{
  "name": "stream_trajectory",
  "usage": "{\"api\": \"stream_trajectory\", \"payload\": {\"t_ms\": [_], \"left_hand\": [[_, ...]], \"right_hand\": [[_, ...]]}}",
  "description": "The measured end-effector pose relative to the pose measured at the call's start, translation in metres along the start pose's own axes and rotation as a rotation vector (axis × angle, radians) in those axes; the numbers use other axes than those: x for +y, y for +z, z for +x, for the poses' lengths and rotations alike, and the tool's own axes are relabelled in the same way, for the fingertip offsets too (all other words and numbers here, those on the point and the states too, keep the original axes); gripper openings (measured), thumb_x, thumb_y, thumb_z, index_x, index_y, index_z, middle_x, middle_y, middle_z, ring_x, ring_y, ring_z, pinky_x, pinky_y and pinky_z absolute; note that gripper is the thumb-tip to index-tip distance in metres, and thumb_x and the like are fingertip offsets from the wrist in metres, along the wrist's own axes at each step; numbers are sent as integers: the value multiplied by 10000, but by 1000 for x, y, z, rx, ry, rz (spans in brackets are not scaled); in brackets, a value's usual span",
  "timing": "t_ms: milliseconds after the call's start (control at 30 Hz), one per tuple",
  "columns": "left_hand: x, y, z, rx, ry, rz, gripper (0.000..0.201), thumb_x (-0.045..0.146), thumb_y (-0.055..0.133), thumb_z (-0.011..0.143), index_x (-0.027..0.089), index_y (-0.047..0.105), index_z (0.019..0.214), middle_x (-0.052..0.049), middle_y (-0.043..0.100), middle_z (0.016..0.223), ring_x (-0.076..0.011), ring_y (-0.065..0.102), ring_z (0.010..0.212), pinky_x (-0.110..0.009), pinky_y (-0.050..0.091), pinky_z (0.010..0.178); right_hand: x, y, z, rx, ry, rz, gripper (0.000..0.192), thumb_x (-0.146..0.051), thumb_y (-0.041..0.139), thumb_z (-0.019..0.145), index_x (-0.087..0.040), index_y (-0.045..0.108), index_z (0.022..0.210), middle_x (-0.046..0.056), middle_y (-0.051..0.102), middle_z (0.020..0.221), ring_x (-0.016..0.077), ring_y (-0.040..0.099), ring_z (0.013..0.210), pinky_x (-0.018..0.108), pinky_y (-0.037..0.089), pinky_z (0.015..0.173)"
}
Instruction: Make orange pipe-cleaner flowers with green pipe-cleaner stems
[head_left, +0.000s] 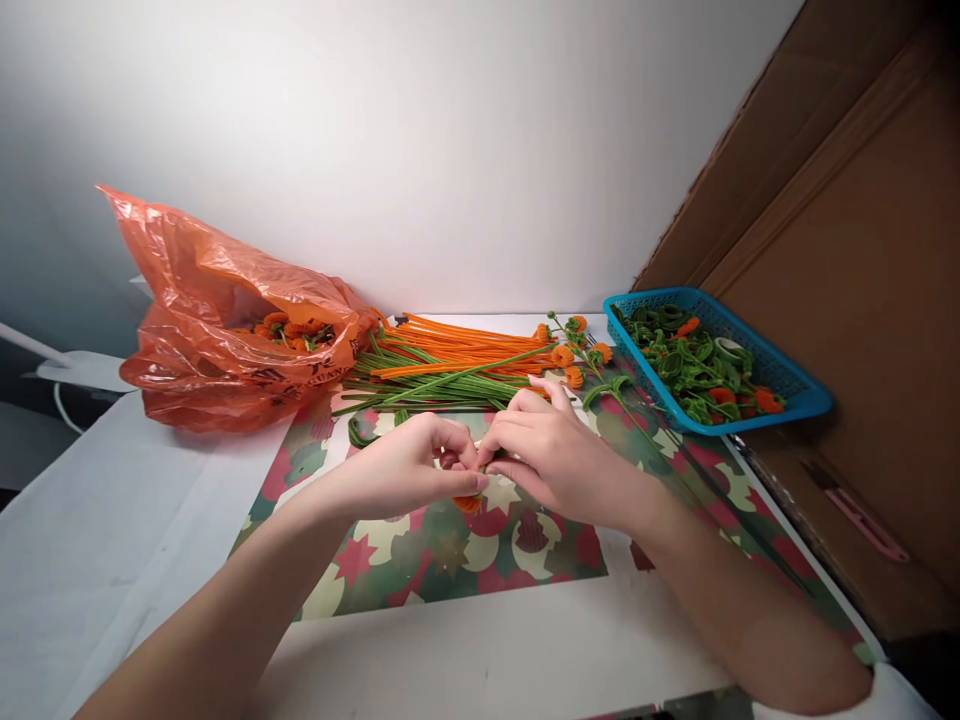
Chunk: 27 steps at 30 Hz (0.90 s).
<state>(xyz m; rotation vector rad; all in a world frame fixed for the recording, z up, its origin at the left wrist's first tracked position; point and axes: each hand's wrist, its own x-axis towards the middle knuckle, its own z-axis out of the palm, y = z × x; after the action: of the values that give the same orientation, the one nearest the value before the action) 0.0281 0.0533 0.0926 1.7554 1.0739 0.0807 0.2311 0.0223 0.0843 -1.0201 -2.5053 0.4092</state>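
Observation:
In the middle of the view my left hand (420,462) and my right hand (559,450) meet, fingertips almost touching. Between them is a small orange pipe-cleaner flower (469,504), its ruffled head hanging below my left thumb. My left hand is closed on it. The fingers of my right hand pinch at its green part, which they mostly hide. Just behind the hands lie green pipe cleaners (442,388) and orange pipe cleaners (465,343) in loose bundles. A curled green piece (361,432) rests near my left wrist.
An orange plastic bag (225,300) holding several orange flowers stands at left. A blue basket (806,400) of green leaves and orange pieces is at right. Between lies a flower branch (592,365). A pink-handled cutter (862,520) lies beside the cardboard (847,250).

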Motion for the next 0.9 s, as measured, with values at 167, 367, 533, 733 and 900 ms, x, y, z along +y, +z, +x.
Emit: {"api": "stream_trajectory", "payload": {"t_ms": [167,367,533,733,900], "left_hand": [[1,6,0,7,43,95,187,337,589,788,187,585,677,14,611,714,-149,546,669,-235,363,538],[-2,7,1,45,61,117,184,344,588,779,187,617,688,14,623,710,-150,552,656,-238,371,538],[-1,0,0,26,50,-5,268,435,616,770,183,633,680,8,630,696,-146,554,632,-226,382,517],[-3,-1,5,86,53,-36,293,451,614,791,178,642,688,-10,651,716,-158,573,671,-241,402,557],[-6,3,8,201,53,-17,274,434,627,788,183,633,678,-6,661,691,-159,582,650,-249,411,561]], "right_hand": [[-2,-1,0,-131,47,32,130,-113,518,914,-212,597,887,-4,637,814,180,502,892,540,251,1079],[0,1,0,-159,66,22,130,-118,502,925,-209,591,900,0,632,815,187,512,909,540,216,1098],[5,-2,1,-45,76,174,191,-140,539,921,-234,572,1083,5,642,895,179,517,918,460,294,1057],[23,8,6,40,85,272,209,-148,571,904,-217,645,1086,29,644,849,199,512,924,407,375,958],[31,16,8,103,245,377,216,-181,618,860,-224,679,1063,61,629,971,199,567,961,340,464,815]]}}
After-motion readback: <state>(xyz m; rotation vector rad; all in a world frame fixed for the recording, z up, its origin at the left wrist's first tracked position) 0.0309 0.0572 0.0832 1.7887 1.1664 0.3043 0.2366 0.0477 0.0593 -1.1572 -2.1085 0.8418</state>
